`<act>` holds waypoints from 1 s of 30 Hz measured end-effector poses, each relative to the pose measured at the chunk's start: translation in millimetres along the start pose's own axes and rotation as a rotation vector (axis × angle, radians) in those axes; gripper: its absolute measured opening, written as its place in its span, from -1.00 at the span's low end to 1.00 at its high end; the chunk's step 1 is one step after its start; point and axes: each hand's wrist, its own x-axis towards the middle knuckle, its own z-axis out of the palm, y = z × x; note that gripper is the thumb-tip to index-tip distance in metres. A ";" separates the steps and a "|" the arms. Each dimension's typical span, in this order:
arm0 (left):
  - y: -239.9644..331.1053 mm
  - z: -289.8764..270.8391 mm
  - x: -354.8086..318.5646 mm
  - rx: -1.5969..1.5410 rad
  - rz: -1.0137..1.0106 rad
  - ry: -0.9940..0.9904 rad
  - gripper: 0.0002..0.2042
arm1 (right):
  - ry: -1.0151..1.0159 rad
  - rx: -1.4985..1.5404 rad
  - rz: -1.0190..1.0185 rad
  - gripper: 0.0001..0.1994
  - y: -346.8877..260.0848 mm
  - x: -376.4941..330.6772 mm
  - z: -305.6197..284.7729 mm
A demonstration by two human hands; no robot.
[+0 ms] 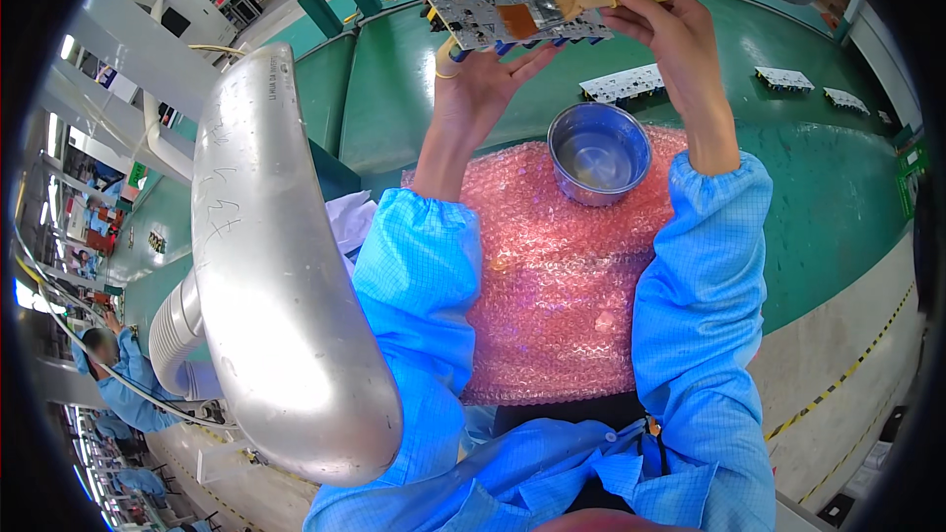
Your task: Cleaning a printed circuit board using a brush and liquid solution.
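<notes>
My left hand [475,97] supports a circuit board [471,16] from below, at the far side of the bench. The board is pale grey, crowded with small parts, and has an orange-brown patch [515,20] at its middle. Blue components stick out under its lower edge. Closed around the yellowish handle of a flat brush [589,0] is my right hand [678,39]. The brush's bristles lie over the board's face, beside the orange-brown patch. Below the hands, a round metal bowl [566,175] stands on pink bubble wrap [552,325], with a little liquid visible inside.
A big silver extraction hood [271,286] on a ribbed hose looms close at my left forearm. More circuit boards [631,85] lie on the green bench [808,177], one behind the bowl and others [785,79] at the far right. A co-worker [133,384] in blue is at the left.
</notes>
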 end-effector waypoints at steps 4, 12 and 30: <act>4.7 3.8 -2.8 -0.009 0.074 0.028 -0.12 | 0.073 -0.144 -0.007 -0.70 10.0 11.2 -40.2; 6.3 -0.4 -3.7 -0.037 0.025 0.019 -0.11 | 0.097 -0.058 -0.048 -0.69 -4.1 3.9 -24.1; 12.9 -13.4 -2.2 -0.388 0.024 0.066 -0.06 | 0.197 -0.161 -0.022 -0.73 9.8 15.1 -60.8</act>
